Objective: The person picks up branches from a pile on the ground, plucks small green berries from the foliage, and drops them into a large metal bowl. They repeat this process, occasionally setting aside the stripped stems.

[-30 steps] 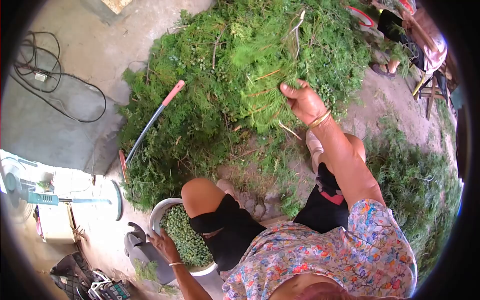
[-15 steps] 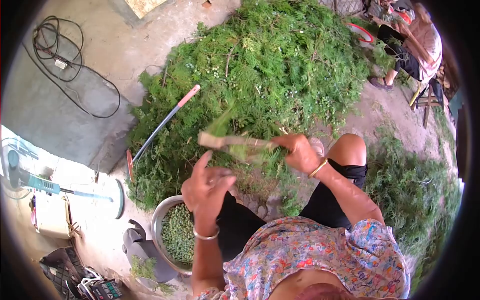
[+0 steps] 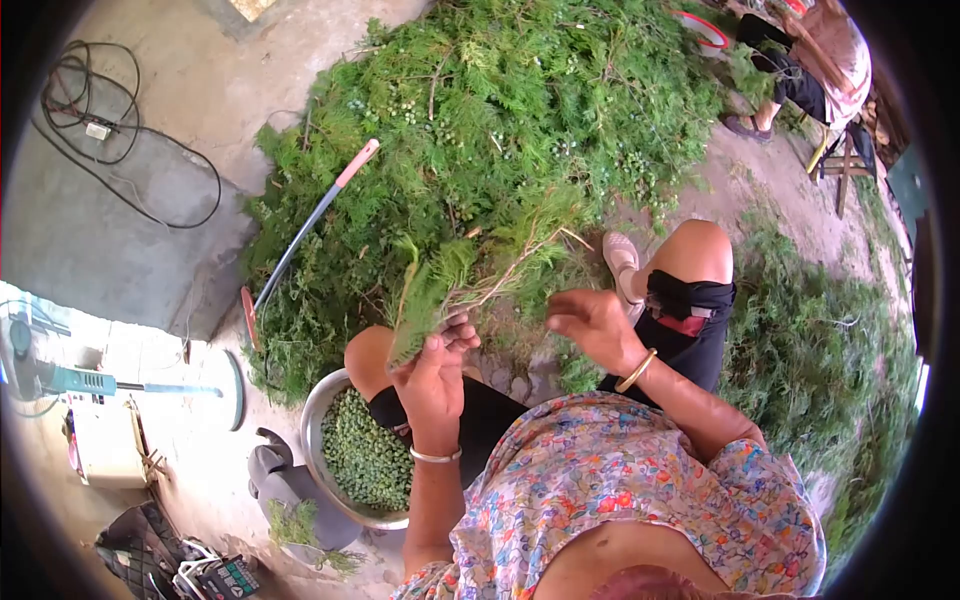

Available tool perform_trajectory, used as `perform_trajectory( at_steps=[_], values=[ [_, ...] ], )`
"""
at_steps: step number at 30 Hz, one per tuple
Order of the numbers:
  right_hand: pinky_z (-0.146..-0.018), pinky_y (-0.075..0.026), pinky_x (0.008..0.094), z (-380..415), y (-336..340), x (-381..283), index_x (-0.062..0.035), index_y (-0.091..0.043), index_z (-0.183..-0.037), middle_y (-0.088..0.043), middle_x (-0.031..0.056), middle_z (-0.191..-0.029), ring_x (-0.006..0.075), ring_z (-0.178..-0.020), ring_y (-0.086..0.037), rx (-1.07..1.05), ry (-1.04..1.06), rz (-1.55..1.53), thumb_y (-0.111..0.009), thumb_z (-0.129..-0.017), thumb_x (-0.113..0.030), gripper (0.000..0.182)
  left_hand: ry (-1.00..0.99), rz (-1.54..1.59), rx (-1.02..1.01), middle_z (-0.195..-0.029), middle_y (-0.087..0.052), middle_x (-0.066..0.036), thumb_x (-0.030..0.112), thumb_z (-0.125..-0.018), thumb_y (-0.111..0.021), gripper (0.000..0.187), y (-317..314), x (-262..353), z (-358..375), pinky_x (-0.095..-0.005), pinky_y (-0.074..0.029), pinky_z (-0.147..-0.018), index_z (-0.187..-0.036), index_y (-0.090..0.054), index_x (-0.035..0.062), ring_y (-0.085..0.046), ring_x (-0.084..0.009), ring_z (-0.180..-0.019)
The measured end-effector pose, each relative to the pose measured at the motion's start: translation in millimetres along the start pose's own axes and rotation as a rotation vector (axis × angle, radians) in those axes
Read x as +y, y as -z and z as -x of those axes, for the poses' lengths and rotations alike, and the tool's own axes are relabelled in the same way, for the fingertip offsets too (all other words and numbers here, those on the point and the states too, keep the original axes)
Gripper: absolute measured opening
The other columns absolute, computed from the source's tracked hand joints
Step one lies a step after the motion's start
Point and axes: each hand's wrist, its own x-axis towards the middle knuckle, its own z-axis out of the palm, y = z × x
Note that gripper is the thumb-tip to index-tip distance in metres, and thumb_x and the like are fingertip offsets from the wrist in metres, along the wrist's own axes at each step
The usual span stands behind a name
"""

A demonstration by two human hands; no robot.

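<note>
My left hand (image 3: 435,390) is closed on a leafy green conifer sprig (image 3: 500,275). The sprig's brown stem slants up to the right, ending in a pale cut tip. To the right of it is my right hand (image 3: 598,328), apart from the sprig, its fingers loosely bent and nothing visible in them. Below and left of my left hand, a metal basin (image 3: 312,440) holds many small green berries (image 3: 365,450). Beyond both hands lies a large heap of conifer branches (image 3: 520,110) with pale berries among the foliage.
A long-handled tool (image 3: 315,230) leans on the heap. Left are a fan (image 3: 100,382), a coiled cable (image 3: 100,130) and a grey object (image 3: 300,505) beside the basin. More branches (image 3: 810,360) lie right. A seated person (image 3: 830,60) is at upper right, near a red-rimmed basin (image 3: 703,30).
The sprig has passed from my right hand to my left, which was open before and has closed on it. My right hand has let go. The view has shifted slightly.
</note>
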Motion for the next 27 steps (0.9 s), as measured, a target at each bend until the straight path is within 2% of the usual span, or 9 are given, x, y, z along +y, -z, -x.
perform_trajectory(
  at_steps=[3,4,6,9,11,17,23,26,27],
  values=[
    [-0.075,-0.05,0.0316,2.3,-9.3,-24.8,0.0058,-0.059,-0.106,-0.065,0.014,-0.093,0.0193,-0.085,-0.062,-0.235,-0.285,-0.627,-0.065,-0.082,-0.017,0.034,-0.039,-0.145,-0.096,-0.103,-0.06,-0.022,0.007,-0.087,-0.056,0.035,1.2,-3.7,11.3,-0.0381,-0.052,-0.068,-0.119,-0.049,-0.0049,-0.062,-0.0268,-0.084],
    [-0.073,-0.05,0.0284,3.1,-11.0,-35.7,0.0045,-0.062,-0.103,-0.066,0.0115,-0.093,0.013,-0.084,-0.061,-0.289,-0.406,-0.893,-0.064,-0.084,-0.019,0.03,-0.108,-0.478,-0.124,-0.101,-0.061,-0.02,0.005,-0.086,-0.057,0.034,3.5,-4.8,14.8,-0.0369,-0.052,-0.069,-0.117,-0.051,-0.0059,-0.062,-0.0252,-0.083],
    [-0.072,-0.049,0.0267,3.0,-16.3,-46.6,0.0036,-0.063,-0.101,-0.066,0.0095,-0.092,0.0112,-0.081,-0.06,-0.279,-0.353,-0.866,-0.063,-0.085,-0.017,0.026,-0.354,-1.057,-0.191,-0.091,-0.066,-0.012,0.001,-0.082,-0.061,0.026,0.5,-5.3,20.6,-0.0299,-0.051,-0.07,-0.105,-0.058,-0.0081,-0.063,-0.0186,-0.077],
    [-0.067,-0.048,0.0235,1.6,-14.2,-50.3,0.003,-0.064,-0.1,-0.066,0.006,-0.088,0.0099,-0.075,-0.059,-0.267,-0.294,-0.608,-0.062,-0.084,-0.011,0.02,-0.295,-1.1,-0.21,-0.077,-0.064,-0.01,0.005,-0.071,-0.071,0.023,7.0,-8.2,32.4,-0.0299,-0.045,-0.063,-0.092,-0.063,-0.0021,-0.059,-0.0223,-0.064],
    [-0.059,-0.044,0.0216,-0.4,-18.3,-40.5,0.0021,-0.063,-0.095,-0.063,0.0012,-0.078,0.0083,-0.066,-0.055,-0.184,-0.281,-0.941,-0.065,-0.083,-0.011,0.019,-0.268,-1.115,-0.227,-0.07,-0.063,-0.009,0.007,-0.066,-0.075,0.023,7.3,-8.2,33.5,-0.03,-0.043,-0.059,-0.086,-0.065,0.0009,-0.056,-0.0242,-0.058],
    [-0.073,-0.047,0.0265,-1.5,-10.3,-23.5,0.0021,-0.062,-0.093,-0.063,0.0077,-0.087,0.0123,-0.086,-0.058,-0.222,-0.226,-1.221,-0.064,-0.079,-0.002,0.014,-0.337,-1.266,-0.512,-0.065,-0.062,-0.009,0.008,-0.065,-0.076,0.022,-16.6,-11.2,30.8,-0.0301,-0.043,-0.055,-0.085,-0.067,0.0032,-0.058,-0.0261,-0.058],
    [-0.064,-0.051,0.0281,4.7,-3.7,-12.4,0.0,-0.055,-0.089,-0.062,0.0081,-0.082,0.0154,-0.076,-0.062,-0.106,-0.163,-1.093,-0.067,-0.076,0.002,0.018,-0.299,-1.147,-0.698,-0.08,-0.063,-0.013,0.002,-0.067,-0.073,0.022,-27.8,-21.8,22.7,-0.0314,-0.046,-0.059,-0.088,-0.065,-0.0008,-0.06,-0.0277,-0.068],
    [-0.066,-0.052,0.029,2.0,18.0,-11.4,-0.0004,-0.053,-0.087,-0.063,0.009,-0.079,0.0183,-0.077,-0.065,-0.085,-0.233,-1.012,-0.061,-0.075,0.012,0.018,-0.162,-1.055,-0.783,-0.094,-0.063,-0.016,-0.009,-0.069,-0.063,0.042,-28.4,-18.6,27.0,-0.032,-0.05,-0.069,-0.11,-0.061,0.0024,-0.063,-0.028,-0.078],
    [-0.066,-0.052,0.029,3.0,27.0,-14.7,-0.0004,-0.053,-0.087,-0.063,0.009,-0.079,0.0183,-0.077,-0.065,-0.063,-0.236,-1.01,-0.061,-0.075,0.012,0.018,-0.034,-0.942,-0.598,-0.096,-0.064,-0.014,-0.009,-0.071,-0.063,0.043,-22.8,-21.5,31.8,-0.0302,-0.051,-0.071,-0.113,-0.06,0.0028,-0.064,-0.0236,-0.078]
  ],
)
